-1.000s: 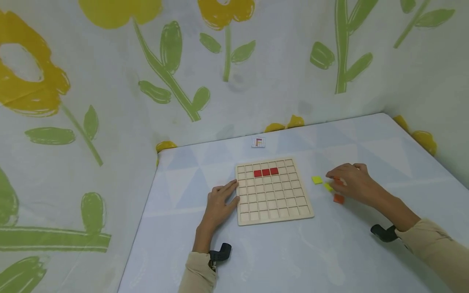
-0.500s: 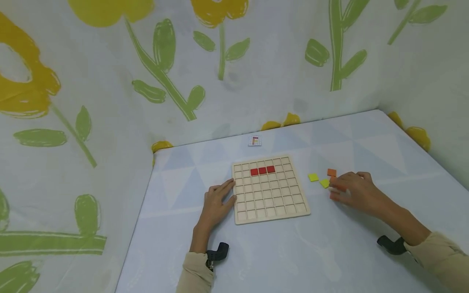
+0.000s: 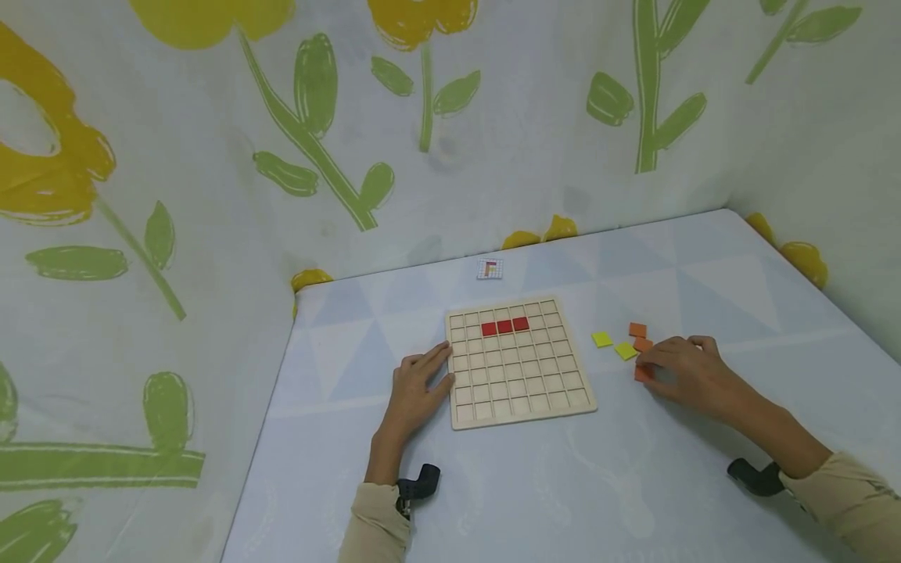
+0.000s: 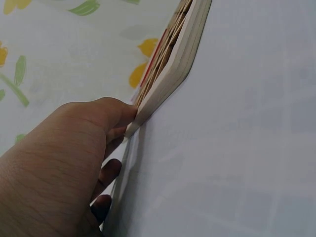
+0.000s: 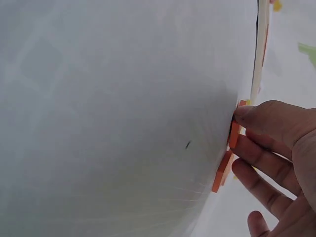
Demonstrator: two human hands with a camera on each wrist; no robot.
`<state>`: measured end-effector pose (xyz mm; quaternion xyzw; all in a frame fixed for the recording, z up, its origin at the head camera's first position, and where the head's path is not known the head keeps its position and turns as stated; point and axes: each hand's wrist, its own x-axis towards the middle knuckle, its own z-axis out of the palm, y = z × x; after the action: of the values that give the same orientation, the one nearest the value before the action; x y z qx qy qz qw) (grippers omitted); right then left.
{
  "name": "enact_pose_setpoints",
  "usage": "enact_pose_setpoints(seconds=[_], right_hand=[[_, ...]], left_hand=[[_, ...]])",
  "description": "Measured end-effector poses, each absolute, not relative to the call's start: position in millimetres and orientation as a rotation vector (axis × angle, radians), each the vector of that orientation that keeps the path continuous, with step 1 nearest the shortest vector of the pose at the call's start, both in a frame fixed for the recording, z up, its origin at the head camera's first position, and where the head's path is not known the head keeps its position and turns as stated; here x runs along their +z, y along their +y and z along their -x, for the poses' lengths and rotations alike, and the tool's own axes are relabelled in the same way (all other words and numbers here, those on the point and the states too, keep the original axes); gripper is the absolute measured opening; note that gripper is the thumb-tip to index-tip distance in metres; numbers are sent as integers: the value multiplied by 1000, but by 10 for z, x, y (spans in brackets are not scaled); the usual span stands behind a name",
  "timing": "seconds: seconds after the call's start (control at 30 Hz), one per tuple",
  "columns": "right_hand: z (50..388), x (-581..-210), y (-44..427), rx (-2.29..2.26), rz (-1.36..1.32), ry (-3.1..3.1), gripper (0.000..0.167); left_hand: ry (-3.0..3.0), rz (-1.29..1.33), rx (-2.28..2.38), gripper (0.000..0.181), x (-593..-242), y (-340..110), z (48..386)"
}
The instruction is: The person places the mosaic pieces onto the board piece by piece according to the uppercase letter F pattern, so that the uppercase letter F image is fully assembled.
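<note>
Along the left edge of the wooden grid board [image 3: 521,391], the fingertips and thumb of my left hand [image 3: 418,391] touch its side without curling round it. Three red tiles [image 3: 504,327] lie in a row in the board's upper cells. To the right of the board, my right hand [image 3: 693,375] pinches an orange tile [image 5: 235,133] between thumb and fingers, low at the table. Beyond that hand lie two more orange tiles [image 3: 637,330], next to two yellow tiles [image 3: 601,339].
A small card [image 3: 489,270] printed with a coloured grid pattern lies behind the board. The table [image 3: 521,485] ends at a flower-printed curtain [image 3: 493,180] at the back and sides. Black wrist cameras [image 3: 420,482] sit on both forearms.
My right hand has come nearer, from the far orange tiles to the closest one, and its fingers have drawn together on it. The left hand stays at the board; the head view shifted slightly.
</note>
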<state>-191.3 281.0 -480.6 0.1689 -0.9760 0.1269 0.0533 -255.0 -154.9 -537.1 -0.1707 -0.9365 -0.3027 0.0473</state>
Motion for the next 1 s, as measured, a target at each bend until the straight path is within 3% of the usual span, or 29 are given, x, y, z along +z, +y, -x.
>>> enact_pose_setpoints(seconds=[1.0], right_hand=[[2274,-4632,2591,388,-656,-2875,24]], left_hand=[[-2847,543,-930,50,-5357,-1550,2538]])
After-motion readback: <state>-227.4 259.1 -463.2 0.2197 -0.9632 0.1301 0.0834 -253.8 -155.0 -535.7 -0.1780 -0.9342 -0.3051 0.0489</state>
